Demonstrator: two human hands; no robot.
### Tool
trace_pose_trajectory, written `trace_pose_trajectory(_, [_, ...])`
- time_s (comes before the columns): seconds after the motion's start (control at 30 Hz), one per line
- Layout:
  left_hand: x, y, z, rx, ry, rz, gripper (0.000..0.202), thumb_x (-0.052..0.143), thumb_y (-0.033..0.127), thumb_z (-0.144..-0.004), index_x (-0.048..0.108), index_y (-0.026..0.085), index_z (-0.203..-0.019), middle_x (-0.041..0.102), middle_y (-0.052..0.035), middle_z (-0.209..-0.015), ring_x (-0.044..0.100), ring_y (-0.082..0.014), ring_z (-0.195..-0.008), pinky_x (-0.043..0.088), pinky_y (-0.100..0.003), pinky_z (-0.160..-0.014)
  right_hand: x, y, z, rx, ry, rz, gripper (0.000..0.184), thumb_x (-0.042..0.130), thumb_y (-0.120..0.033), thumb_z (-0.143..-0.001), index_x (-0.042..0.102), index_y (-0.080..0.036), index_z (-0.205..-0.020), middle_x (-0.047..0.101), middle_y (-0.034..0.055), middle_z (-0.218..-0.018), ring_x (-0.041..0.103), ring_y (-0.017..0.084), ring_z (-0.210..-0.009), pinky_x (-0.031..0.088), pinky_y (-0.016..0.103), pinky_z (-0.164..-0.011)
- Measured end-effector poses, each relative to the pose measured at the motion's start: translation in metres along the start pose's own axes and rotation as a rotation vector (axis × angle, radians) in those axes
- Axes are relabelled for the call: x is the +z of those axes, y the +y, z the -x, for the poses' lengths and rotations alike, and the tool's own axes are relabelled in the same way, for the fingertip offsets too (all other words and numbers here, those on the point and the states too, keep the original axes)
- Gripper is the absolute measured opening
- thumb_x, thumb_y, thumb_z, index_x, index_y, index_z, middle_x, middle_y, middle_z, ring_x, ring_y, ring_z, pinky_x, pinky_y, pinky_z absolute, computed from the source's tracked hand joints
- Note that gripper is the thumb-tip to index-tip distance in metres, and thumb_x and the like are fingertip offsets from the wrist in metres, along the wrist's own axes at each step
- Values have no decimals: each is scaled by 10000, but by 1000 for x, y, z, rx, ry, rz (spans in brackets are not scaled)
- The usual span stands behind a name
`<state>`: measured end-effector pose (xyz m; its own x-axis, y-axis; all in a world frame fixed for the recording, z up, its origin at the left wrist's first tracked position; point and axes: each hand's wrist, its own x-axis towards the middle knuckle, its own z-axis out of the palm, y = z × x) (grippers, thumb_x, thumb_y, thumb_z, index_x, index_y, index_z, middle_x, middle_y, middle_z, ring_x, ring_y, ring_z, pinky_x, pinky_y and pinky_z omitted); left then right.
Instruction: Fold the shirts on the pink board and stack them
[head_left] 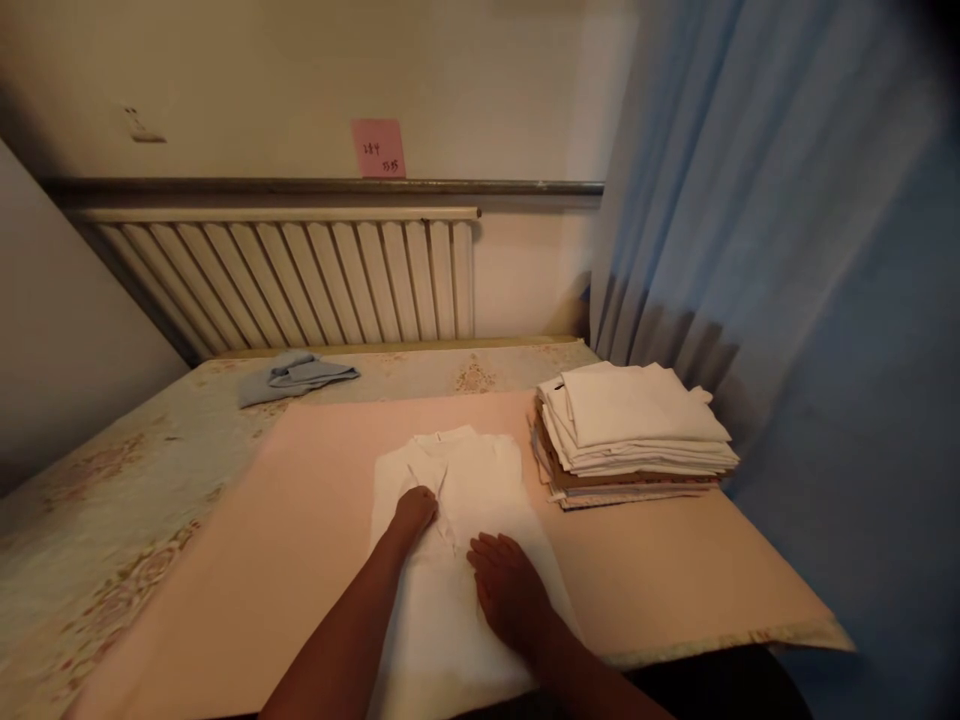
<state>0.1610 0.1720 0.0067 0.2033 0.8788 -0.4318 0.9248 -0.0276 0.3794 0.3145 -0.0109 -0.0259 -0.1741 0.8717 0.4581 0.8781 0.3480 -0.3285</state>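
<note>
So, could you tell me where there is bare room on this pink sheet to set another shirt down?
Bare: the pink sheet left of the white shirt, out to the floral cover, and its front right corner before the stack of folded whites. Crowded: the middle, with left hand and right hand on the shirt.

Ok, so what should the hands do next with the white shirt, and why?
Probably slide the right hand toward the near edge to smooth the white shirt. The left hand rests on it just below the collar, the right hand lies flat on its middle, and creases show between them. That looks like a good hold for flattening the cloth.
</note>
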Motion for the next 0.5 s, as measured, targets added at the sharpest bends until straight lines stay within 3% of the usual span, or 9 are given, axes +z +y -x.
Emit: trace_pose_trajectory(0.5, [3, 11, 2, 85, 130, -24, 303, 570, 375, -905, 593, 157, -1116, 629, -64, -1107, 621, -185, -953, 531, -403, -829, 1, 0, 1, 10, -13, 12, 363, 531, -180, -858, 594, -232, -1211, 619, 28, -1285, 486, 176, -1258, 286, 377, -1133])
